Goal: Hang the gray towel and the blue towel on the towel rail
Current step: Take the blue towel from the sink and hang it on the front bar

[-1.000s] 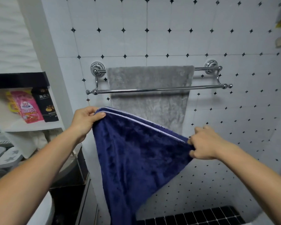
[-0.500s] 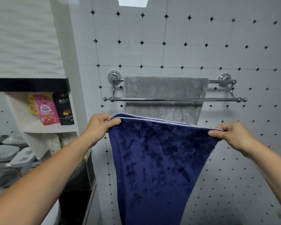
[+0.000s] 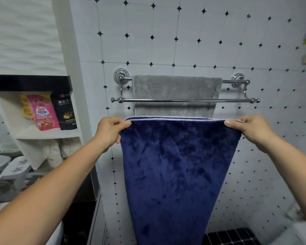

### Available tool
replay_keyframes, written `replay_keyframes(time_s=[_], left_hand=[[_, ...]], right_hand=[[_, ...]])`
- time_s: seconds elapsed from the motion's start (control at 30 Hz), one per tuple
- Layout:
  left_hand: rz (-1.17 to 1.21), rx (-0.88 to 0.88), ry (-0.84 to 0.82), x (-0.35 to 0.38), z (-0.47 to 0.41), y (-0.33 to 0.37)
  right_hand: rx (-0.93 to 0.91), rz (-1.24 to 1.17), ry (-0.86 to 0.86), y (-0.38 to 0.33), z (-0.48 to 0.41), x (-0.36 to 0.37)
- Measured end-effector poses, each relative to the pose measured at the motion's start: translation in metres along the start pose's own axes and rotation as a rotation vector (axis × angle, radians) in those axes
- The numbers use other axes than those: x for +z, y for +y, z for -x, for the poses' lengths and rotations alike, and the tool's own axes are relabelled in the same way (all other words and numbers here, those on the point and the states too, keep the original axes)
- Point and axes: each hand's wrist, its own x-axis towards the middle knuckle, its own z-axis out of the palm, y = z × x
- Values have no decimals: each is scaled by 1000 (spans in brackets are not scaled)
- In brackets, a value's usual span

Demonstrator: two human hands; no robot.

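The gray towel (image 3: 175, 87) hangs over the rear bar of the chrome double towel rail (image 3: 184, 100) on the tiled wall. The rail's front bar is bare. I hold the folded blue towel (image 3: 177, 165) stretched flat just below that front bar, its light-trimmed top edge level. My left hand (image 3: 109, 131) pinches its top left corner. My right hand (image 3: 249, 129) pinches the top right corner. The blue towel hangs down and covers the gray towel's lower part.
To the left, a white shelf niche (image 3: 48, 135) holds a pink pouch (image 3: 42, 112) and a black pouch (image 3: 65, 112). Gray soap dishes (image 3: 12, 168) sit lower left. A white pillar (image 3: 72, 68) stands between niche and rail. Black floor tiles (image 3: 228, 236) show below.
Both hands have spread apart and risen, pulling the blue towel's top edge taut and level, closer under the front bar. The view has tilted so the rail sits lower in frame.
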Motion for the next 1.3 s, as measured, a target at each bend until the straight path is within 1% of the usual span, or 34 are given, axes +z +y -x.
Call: replay_keyframes(time_s=[0.03, 0.1, 0.2, 0.27, 0.33, 0.4, 0.5, 0.53, 0.67, 0.73, 0.83, 0.9, 0.93, 0.97, 1.0, 1.13, 1.23, 1.3], left_hand=[[33, 5, 17, 0, -1, 0], [33, 19, 26, 0, -4, 1], [-57, -17, -17, 4, -5, -3], [-6, -57, -10, 9, -4, -5], [64, -69, 20, 15, -4, -2], [126, -81, 52, 19, -8, 2], [177, -124, 81, 27, -15, 6], [192, -136, 83, 32, -17, 8], [250, -184, 111, 54, -26, 16], [296, -201, 112, 65, -31, 20], [320, -187, 36, 73, -37, 28], [270, -154, -72, 75, -43, 31], [229, -142, -93, 77, -46, 32], [198, -148, -77, 80, -51, 32], [186, -166, -21, 85, -55, 31], [284, -324, 291, 109, -76, 26], [520, -379, 387, 119, -89, 29], [714, -320, 378, 122, -95, 38]], right_hand=[[-2, -64, 8, -4, -1, -2], [45, -116, -65, -8, 0, -4], [213, -84, -219, -4, 4, -4], [286, -217, -244, -3, 6, -5], [276, -401, -221, -2, 4, -8], [239, -519, -217, 1, 2, -11], [213, -589, -252, 11, -4, -14], [221, -601, -237, 16, -8, -14], [286, -663, -77, 34, -37, -5], [333, -689, -36, 41, -56, 0], [401, -656, -46, 50, -89, 4], [433, -654, -68, 54, -112, 5], [440, -680, -81, 56, -124, 6], [447, -715, -97, 57, -135, 8], [451, -748, -115, 56, -145, 12], [415, -907, -141, 50, -178, 34], [369, -1059, -109, 46, -193, 45], [327, -1182, -117, 48, -196, 48]])
